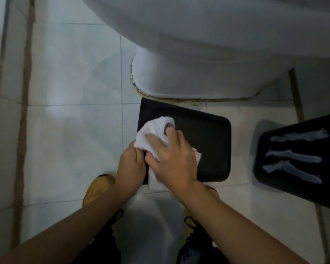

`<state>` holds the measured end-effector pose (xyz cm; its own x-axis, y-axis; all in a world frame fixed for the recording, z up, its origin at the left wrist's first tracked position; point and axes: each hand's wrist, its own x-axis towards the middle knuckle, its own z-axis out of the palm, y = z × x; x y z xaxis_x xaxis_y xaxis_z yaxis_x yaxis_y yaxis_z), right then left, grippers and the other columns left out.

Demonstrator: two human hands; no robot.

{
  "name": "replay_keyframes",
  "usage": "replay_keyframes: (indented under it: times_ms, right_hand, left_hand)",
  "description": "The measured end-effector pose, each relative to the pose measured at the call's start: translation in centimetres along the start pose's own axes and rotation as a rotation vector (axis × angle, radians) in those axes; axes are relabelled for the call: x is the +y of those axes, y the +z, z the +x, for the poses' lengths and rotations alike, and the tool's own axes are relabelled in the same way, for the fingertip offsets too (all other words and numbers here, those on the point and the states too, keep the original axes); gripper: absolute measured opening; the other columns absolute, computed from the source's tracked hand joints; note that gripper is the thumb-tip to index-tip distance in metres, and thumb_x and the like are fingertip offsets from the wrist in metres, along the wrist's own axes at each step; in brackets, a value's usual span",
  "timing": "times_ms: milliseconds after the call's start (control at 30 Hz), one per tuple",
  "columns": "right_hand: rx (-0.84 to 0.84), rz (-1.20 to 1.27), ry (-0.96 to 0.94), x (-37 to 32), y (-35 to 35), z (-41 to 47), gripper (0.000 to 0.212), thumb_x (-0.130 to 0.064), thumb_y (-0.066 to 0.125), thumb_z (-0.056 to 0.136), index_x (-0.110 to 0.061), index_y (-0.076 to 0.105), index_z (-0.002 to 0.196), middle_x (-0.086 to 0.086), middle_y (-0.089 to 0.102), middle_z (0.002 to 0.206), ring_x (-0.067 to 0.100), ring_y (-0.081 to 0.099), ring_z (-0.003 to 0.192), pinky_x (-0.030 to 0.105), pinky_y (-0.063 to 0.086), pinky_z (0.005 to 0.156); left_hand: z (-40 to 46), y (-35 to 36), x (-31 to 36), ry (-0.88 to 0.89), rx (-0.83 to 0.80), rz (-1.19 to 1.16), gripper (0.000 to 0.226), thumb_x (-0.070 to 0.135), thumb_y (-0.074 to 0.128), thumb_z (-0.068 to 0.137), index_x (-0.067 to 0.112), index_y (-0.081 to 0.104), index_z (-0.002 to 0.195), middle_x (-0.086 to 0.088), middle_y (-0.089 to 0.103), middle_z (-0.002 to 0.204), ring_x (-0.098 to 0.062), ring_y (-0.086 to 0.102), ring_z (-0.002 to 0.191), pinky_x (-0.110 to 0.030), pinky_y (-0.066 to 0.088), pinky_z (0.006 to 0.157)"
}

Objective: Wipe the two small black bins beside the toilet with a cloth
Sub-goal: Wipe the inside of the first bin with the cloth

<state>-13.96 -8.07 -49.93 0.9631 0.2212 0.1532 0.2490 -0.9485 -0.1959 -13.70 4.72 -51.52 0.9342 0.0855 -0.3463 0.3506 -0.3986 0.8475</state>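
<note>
Pressing one white cloth (156, 134) onto the nearer of two black bins (204, 141), our right hand (171, 159) grips it; our left hand (131, 164) holds that bin's edge; the second bin (297, 159) stands apart.

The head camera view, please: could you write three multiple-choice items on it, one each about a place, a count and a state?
1. Where is the white cloth?
A. on the near bin
B. on the toilet
C. on the floor

2. How many black bins show?
A. one
B. two
C. three

3. What does the right hand do?
A. hangs idle
B. lifts a lid
C. presses the cloth

Answers: 1 A, the cloth lies on its black top. 2 B, a second bin stands to the right. 3 C, its fingers bear on the cloth.
</note>
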Motion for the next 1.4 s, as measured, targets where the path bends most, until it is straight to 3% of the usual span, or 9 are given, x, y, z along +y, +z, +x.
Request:
replay_keyframes:
  times_ms: [133,300,533,633,867,1067,1167,1300,1400]
  right_hand:
    - [-0.007,0.012,0.121,0.7,0.3,4.0,0.034,-0.038,0.054,0.089,-0.021,0.063,0.117,0.019,0.047,0.130,0.032,0.055,0.095,0.037,0.053,0.065]
    - [-0.078,0.039,0.422,6.2,-0.5,11.5,0.035,-0.042,0.048,0.099,-0.018,0.064,0.118,0.013,0.035,0.149,0.032,0.049,0.119,0.035,0.041,0.079]
    - [-0.020,0.188,0.021,-2.3,0.2,4.4,0.031,-0.033,0.048,0.087,-0.018,0.066,0.108,0.015,0.054,0.118,0.029,0.056,0.091,0.039,0.053,0.066]
    - [0.041,0.169,0.082,-1.3,0.8,7.3,0.033,-0.033,0.049,0.083,-0.017,0.069,0.103,0.017,0.057,0.116,0.033,0.057,0.089,0.039,0.051,0.058]
    - [0.020,0.144,0.396,1.8,0.4,11.2,0.023,-0.033,0.061,0.092,-0.018,0.069,0.108,0.014,0.048,0.135,0.027,0.057,0.099,0.026,0.036,0.066]
    - [0.026,0.166,-0.037,3.7,-0.5,0.8,0.039,-0.036,0.059,0.086,-0.023,0.066,0.122,0.012,0.044,0.126,0.029,0.052,0.098,0.036,0.051,0.071]
    - [0.126,0.114,0.192,7.9,-0.6,1.1,0.036,-0.036,0.059,0.084,-0.024,0.071,0.115,0.019,0.054,0.129,0.036,0.058,0.098,0.035,0.051,0.074]
    - [0.083,0.032,0.649,14.5,-1.0,3.8,0.033,-0.038,0.055,0.094,-0.018,0.068,0.116,0.016,0.043,0.147,0.037,0.056,0.112,0.033,0.045,0.084]
    - [0.078,0.007,0.682,15.5,-1.5,3.7,0.034,-0.038,0.054,0.094,-0.017,0.068,0.116,0.016,0.042,0.147,0.037,0.056,0.111,0.033,0.043,0.085]
  left_hand:
    - [-0.2,0.0,0.4,0.004,0.048,0.024,0.039,0.025,0.031,0.106,0.011,0.055,0.080,-0.003,0.059,0.069,-0.009,0.056,0.060,-0.023,0.045,0.055]
    - [-0.9,0.1,1.0,-0.046,0.033,0.061,0.040,0.031,0.029,0.106,0.014,0.052,0.078,-0.007,0.054,0.070,-0.011,0.053,0.061,-0.023,0.046,0.055]
    - [-0.8,0.1,-0.1,-0.049,-0.022,-0.018,0.018,0.020,0.048,0.101,0.023,0.056,0.085,0.007,0.061,0.081,0.007,0.062,0.073,-0.018,0.047,0.067]
    - [0.4,-0.2,0.0,-0.029,0.044,-0.013,0.030,0.023,0.041,0.104,0.008,0.060,0.087,-0.007,0.066,0.081,-0.015,0.062,0.075,-0.033,0.050,0.071]
    - [-0.8,0.3,0.7,0.004,0.100,0.114,0.042,0.025,0.031,0.106,0.008,0.050,0.073,-0.007,0.051,0.065,-0.012,0.049,0.057,-0.022,0.038,0.052]
    - [-0.6,0.2,0.2,-0.020,0.076,0.090,0.041,0.026,0.032,0.106,0.005,0.056,0.079,-0.006,0.057,0.072,-0.013,0.057,0.067,-0.026,0.045,0.058]
    - [-0.7,-0.1,0.6,-0.018,0.068,0.093,0.044,0.031,0.031,0.106,0.004,0.055,0.081,-0.009,0.056,0.072,-0.015,0.056,0.066,-0.018,0.045,0.055]
    - [-0.8,0.0,1.1,-0.027,0.052,0.069,0.043,0.033,0.029,0.106,0.005,0.056,0.087,-0.010,0.058,0.078,-0.016,0.059,0.072,-0.028,0.050,0.060]
    - [-0.8,0.2,1.2,-0.048,0.065,0.079,0.040,0.033,0.029,0.106,0.010,0.056,0.088,-0.004,0.058,0.078,-0.010,0.058,0.073,-0.020,0.047,0.059]
